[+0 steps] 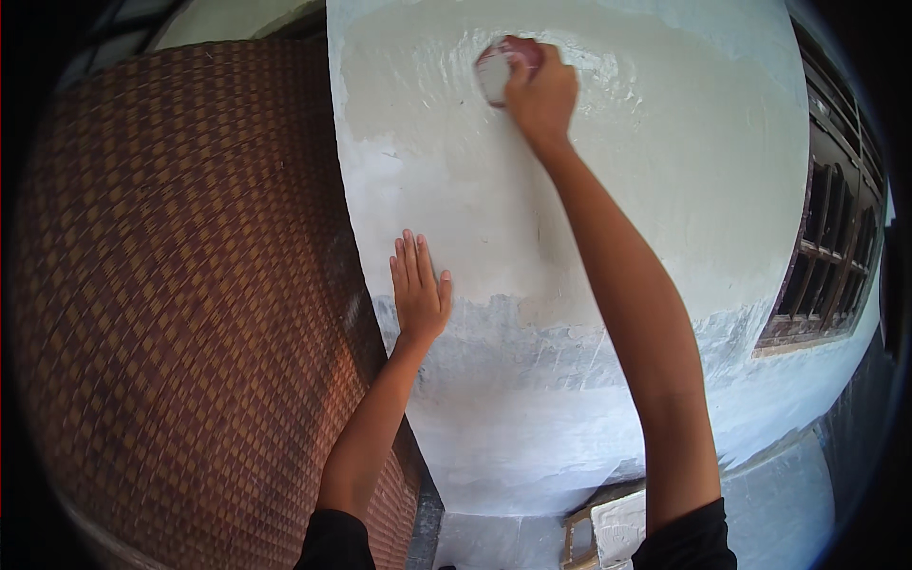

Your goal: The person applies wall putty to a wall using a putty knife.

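My right hand (545,93) is raised high against a pale plastered wall (456,161). Its fingers are closed round a rounded, dark red flat piece (495,74) with whitish-grey paste smeared over it; motion blurs it, and I cannot tell its exact kind. Wet, glossy coating with curved streaks surrounds it on the wall. Lower and to the left, my left hand (419,293) lies flat on the wall with fingers stretched out, holding nothing. Just below that hand, the pale coat gives way to a bluish, patchy surface.
A brown woven panel (190,285) fills the left side, ending at a dark post (366,332) beside the wall. At right is a dark wooden window (825,247). A light wooden piece of furniture (617,527) stands low by my right arm, above the grey floor (499,541).
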{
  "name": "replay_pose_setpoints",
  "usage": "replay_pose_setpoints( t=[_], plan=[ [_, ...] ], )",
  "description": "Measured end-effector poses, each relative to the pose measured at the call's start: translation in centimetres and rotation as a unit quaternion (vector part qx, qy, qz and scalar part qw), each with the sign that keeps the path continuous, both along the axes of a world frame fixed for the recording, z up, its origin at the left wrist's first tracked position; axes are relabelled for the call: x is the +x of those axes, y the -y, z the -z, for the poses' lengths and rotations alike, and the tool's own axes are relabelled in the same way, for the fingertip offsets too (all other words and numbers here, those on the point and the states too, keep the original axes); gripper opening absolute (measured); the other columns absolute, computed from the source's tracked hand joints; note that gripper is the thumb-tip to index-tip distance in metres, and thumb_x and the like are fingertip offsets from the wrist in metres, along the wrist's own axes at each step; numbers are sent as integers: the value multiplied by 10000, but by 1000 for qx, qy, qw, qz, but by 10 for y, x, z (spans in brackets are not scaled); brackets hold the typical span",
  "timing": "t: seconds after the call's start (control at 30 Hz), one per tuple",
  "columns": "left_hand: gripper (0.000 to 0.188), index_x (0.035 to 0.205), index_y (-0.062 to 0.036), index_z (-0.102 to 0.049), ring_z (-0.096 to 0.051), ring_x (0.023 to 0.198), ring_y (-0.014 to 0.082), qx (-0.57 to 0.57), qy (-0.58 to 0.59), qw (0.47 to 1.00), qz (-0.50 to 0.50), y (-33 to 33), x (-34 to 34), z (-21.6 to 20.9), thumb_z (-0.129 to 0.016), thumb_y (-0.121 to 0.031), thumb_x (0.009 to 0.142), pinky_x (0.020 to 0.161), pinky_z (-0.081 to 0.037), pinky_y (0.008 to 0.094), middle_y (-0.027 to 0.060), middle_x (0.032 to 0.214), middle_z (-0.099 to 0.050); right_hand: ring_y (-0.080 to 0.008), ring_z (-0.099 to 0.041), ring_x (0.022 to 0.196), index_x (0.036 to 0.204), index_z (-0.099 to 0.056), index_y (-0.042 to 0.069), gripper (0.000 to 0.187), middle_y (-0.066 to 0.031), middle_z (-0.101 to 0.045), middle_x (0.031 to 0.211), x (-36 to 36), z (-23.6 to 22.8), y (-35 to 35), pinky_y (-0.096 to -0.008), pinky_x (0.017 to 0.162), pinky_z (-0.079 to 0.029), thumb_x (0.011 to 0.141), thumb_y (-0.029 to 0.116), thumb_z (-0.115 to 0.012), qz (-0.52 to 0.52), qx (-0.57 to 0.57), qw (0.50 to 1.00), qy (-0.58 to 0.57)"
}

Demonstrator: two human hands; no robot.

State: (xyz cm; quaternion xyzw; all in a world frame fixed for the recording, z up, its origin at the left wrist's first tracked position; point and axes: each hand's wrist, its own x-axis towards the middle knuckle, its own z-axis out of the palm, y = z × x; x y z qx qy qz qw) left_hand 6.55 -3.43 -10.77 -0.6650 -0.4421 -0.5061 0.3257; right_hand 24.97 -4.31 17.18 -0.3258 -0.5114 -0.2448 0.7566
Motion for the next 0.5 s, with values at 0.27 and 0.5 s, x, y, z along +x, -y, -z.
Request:
replay_pose_setpoints(
  t=[0.27, 0.5],
  plan=[
    [646, 1554, 16, -221, -205, 1487, 436, -84, 35, 996, 17, 40, 37, 23, -480, -205, 1004, 1193, -226, 527, 254, 1625, -156, -204, -625, 981, 1195, -586, -41, 369, -119, -662, 1081, 143, 69, 45, -328, 869, -493, 954, 232, -639, -287, -53, 931, -221],
    [558, 1530, -41, -318, -325, 1452, 356, -191, 76, 972, 115, 87, 88, 80, -474, -219, 1025, 1172, -308, 439, 215, 1579, -308, -74, -567, 918, 1166, -605, 38, 258, -2, -637, 1034, 195, 296, 109, -257, 804, -456, 1030, 256, -579, -454, -180, 830, -269]
  ],
)
